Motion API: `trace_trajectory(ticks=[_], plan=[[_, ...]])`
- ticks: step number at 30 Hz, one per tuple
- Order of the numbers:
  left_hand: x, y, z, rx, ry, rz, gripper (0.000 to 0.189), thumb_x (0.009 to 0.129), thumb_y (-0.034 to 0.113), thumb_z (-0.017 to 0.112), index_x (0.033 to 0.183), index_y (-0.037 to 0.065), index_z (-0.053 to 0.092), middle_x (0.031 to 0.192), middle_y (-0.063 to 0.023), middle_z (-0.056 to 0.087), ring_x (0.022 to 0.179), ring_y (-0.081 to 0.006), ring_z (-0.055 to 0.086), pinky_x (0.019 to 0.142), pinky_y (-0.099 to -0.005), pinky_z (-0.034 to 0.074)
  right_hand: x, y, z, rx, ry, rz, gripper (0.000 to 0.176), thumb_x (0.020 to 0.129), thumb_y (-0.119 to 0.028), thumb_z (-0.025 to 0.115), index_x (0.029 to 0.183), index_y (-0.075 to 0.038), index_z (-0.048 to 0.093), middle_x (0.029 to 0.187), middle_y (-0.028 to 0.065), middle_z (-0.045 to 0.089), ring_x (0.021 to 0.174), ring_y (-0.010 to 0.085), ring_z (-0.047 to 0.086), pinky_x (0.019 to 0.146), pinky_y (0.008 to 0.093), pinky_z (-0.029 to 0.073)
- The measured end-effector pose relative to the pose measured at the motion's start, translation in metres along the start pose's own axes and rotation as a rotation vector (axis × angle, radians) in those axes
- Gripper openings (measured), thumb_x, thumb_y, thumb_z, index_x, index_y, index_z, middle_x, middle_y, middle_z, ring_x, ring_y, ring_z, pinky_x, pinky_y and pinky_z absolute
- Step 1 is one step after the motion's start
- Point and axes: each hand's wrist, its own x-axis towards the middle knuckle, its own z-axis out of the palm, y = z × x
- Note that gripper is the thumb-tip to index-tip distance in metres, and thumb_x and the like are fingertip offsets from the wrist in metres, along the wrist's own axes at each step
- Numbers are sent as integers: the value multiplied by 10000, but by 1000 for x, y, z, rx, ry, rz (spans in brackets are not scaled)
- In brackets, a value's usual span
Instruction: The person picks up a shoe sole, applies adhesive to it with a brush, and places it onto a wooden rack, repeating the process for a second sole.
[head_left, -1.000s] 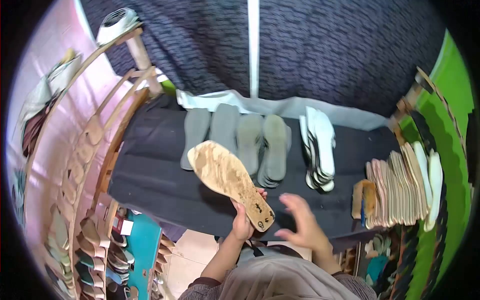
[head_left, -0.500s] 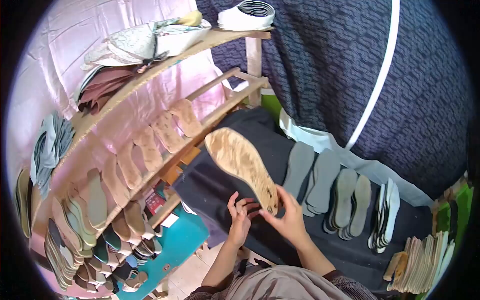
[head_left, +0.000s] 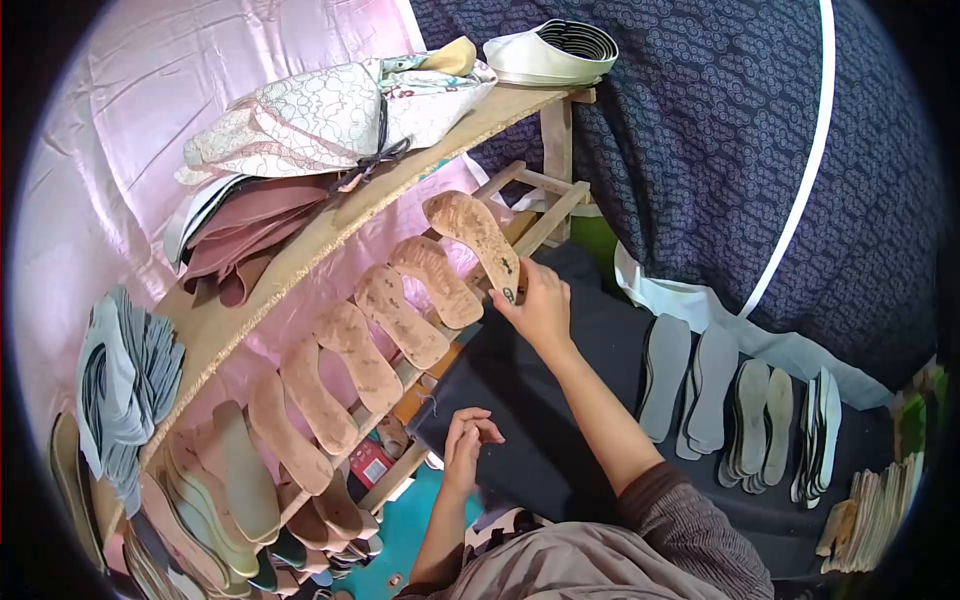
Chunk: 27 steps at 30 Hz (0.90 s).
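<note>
Head view: swung L vs 0.5 s ago, so the rack (head_left: pixel 556 220) now sits mid-pic and the table stuff is pushed over to R. Main change: the tan insole (head_left: pixel 470 233) went from over the black cloth (head_left: pixel 530 420), w/ both hands at its narrow end, to the top end of the rack, in the R hand (head_left: pixel 540 305) only. R grip = narrow, thumb one side, fingers other, pinching the narrow end right by the dark marks; wide end points up & L, away from the person. Insole tilted; can't tell if it touches the rack or is just above it.

L hand (head_left: pixel 466 440) has let go: fingers loosely bent, nothing seen in it, down near the L edge of the cloth, well apart from the insole. Can't tell if it touches the cloth.

Rack row: 5 brown insoles (head_left: pixel 400 316) side by side, same count as 0.5 s ago. Held one is just past the uppermost, roughly in line w/ the row, but still gripped, so I'd call it not yet released. Meaning, my read: handling is now one-handed & at the rack, no longer over the table.

Table side looks unchanged: grey insoles (head_left: pixel 668 375), darker olive insoles (head_left: pixel 753 412), white/black stack (head_left: pixel 822 430), all well apart from both hands. Upper shelf (head_left: pixel 510 105) w/ white pieces (head_left: pixel 535 62), also untouched.
</note>
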Motion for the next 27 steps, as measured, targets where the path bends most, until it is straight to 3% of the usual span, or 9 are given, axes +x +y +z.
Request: trace_trajectory(ticks=[3,6,14,17,18,20,22,27], plan=[[2,-6,-15,-4,33,-1,281,936,253,390,1106,37,451,827,-95,547,788,-177,541,768,-303,427,16,-1,18,-175,39,-42,615,643,-379,747,1107,-20,563,1012,133,632,1072,248,535,876,449,373],[0,-8,-22,7,44,-38,277,939,243,377,1106,35,451,820,-96,546,793,-178,538,763,-306,426,24,0,34,-229,15,-54,634,640,-404,736,1115,-21,562,1007,126,636,1070,250,538,872,443,376],[-2,-22,-38,-52,25,-109,296,934,236,386,1117,15,458,829,-83,569,786,-151,548,756,-283,432,33,-10,43,-179,-113,113,523,665,-399,710,1030,-44,591,956,120,627,983,260,570,870,446,383],[0,-24,-33,-56,8,-132,291,930,229,385,1111,16,462,822,-83,570,783,-152,548,754,-283,432,27,1,46,-83,-35,-3,580,687,-395,701,1105,-24,546,1030,138,604,1037,283,544,896,471,378],[1,-24,-31,-57,2,-133,287,927,225,385,1108,16,464,818,-83,570,783,-152,547,755,-283,431,23,5,41,-93,-26,5,580,687,-395,701,1105,-24,546,1030,138,604,1037,283,544,896,471,378],[4,-27,-26,-62,-32,-151,283,926,220,385,1106,16,465,817,-83,570,783,-153,545,755,-283,429,10,14,26,168,-84,24,575,739,-350,682,1169,-11,505,1128,180,570,1117,325,505,944,476,358],[7,-32,-19,-71,-90,-188,279,925,215,385,1103,16,466,816,-84,570,783,-153,544,755,-283,426,-20,12,1,85,10,-9,505,799,-262,647,1200,-3,485,1191,221,535,1180,391,459,979,452,353],[23,-53,19,-77,-217,-275,234,927,177,391,1074,25,490,803,-74,570,760,-138,541,732,-268,418,-103,14,-89,180,0,138,410,792,-123,648,1163,-10,514,1044,168,601,1022,313,565,890,379,437]])
